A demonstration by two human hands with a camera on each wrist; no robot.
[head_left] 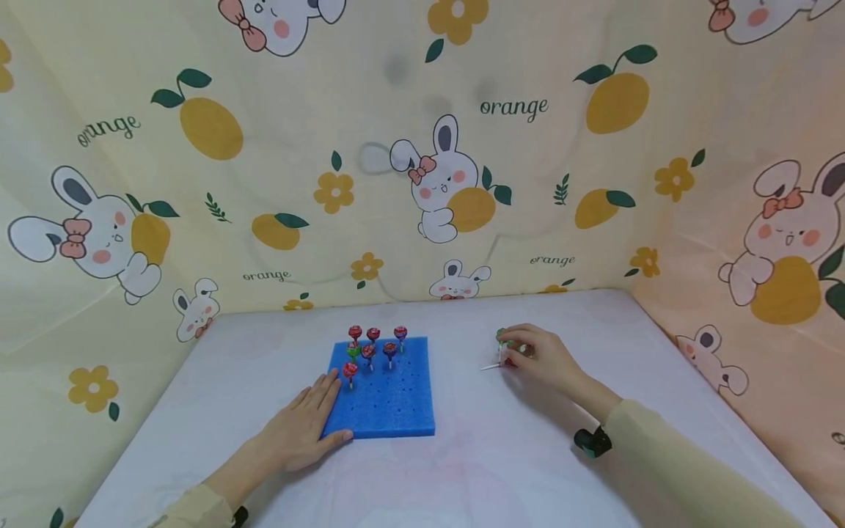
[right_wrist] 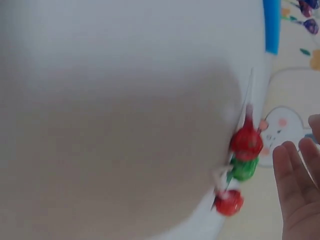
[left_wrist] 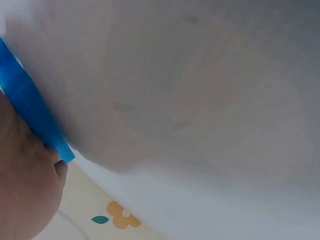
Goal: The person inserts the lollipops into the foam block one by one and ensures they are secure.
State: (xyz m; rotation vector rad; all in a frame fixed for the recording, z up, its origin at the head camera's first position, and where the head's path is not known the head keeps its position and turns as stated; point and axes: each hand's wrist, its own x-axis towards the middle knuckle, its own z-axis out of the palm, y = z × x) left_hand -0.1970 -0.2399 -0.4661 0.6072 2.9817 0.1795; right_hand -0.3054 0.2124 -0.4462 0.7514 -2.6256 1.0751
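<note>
A blue foam board (head_left: 396, 403) full of small holes lies mid-table, with several wrapped lollipops (head_left: 372, 345) standing in its far left rows. My left hand (head_left: 315, 419) lies flat on the board's near left corner, fingers straight; in the left wrist view the palm (left_wrist: 25, 195) presses against the board's edge (left_wrist: 30, 110). My right hand (head_left: 536, 355) hovers over a small cluster of loose lollipops (head_left: 505, 350) on the table right of the board. In the right wrist view two red ones and a green one (right_wrist: 244, 168) lie beside its straight fingers (right_wrist: 295, 185), with a gap between.
The white table (head_left: 462, 462) is walled at the back and both sides by a yellow cloth (head_left: 462, 147) printed with rabbits and oranges. One white lollipop stick (head_left: 491, 366) points left from the loose cluster.
</note>
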